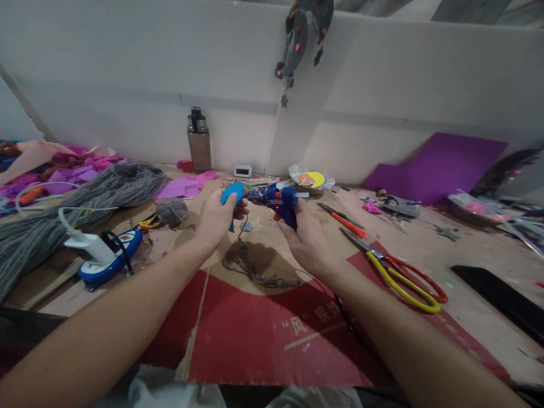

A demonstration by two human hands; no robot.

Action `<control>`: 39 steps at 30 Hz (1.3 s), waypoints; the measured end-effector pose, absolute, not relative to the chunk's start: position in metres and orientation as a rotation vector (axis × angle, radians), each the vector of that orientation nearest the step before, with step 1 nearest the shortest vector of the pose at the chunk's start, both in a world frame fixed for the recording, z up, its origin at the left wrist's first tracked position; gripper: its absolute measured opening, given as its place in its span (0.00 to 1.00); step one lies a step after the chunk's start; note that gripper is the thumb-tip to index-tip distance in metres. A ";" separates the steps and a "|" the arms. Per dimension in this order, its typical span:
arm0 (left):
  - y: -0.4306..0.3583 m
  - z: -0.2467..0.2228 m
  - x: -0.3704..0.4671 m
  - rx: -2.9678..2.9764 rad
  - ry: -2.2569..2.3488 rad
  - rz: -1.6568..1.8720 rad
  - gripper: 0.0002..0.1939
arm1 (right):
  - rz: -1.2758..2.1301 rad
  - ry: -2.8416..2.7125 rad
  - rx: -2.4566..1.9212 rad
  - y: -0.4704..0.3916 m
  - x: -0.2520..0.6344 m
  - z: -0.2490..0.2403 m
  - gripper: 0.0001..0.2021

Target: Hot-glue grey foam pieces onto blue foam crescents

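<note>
My left hand pinches a blue felt piece above the cardboard sheet. Wrapped round the grip of a dark blue hot glue gun is my right hand. The gun's nozzle points left at the felt, close to it; I cannot tell whether they touch. A clear glue stick sticks out of its back end, and a small red light shows on its side. Grey yarn hangs below the felt and lies in a loose heap on the cardboard.
Red-and-yellow-handled scissors, orange-handled scissors and a black phone-like slab lie on the right. To the left are a blue power strip, a grey yarn ball and a yarn hank. A bottle stands behind.
</note>
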State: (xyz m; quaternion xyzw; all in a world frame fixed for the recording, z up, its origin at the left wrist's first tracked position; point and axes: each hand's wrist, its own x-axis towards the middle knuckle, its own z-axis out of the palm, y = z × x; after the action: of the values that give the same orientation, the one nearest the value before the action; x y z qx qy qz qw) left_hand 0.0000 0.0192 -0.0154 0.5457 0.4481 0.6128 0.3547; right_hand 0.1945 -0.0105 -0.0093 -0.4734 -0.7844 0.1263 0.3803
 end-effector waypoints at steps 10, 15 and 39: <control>0.018 -0.014 0.003 1.386 1.179 1.570 0.07 | 0.323 -1.974 -1.240 -0.011 0.194 -0.007 0.18; 0.017 -0.015 0.004 1.370 1.166 1.570 0.09 | 0.309 -1.960 -1.237 -0.013 0.194 -0.005 0.20; 0.012 -0.012 0.008 1.399 1.201 1.525 0.06 | 0.248 -1.907 -1.263 -0.011 0.198 -0.004 0.19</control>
State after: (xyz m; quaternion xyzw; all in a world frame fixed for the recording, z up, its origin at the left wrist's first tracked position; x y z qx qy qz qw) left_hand 0.0084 0.0123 -0.0115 0.5441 0.4673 0.5932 0.3657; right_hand 0.1976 -0.0112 -0.0039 -0.5013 -0.7566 0.0985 0.4081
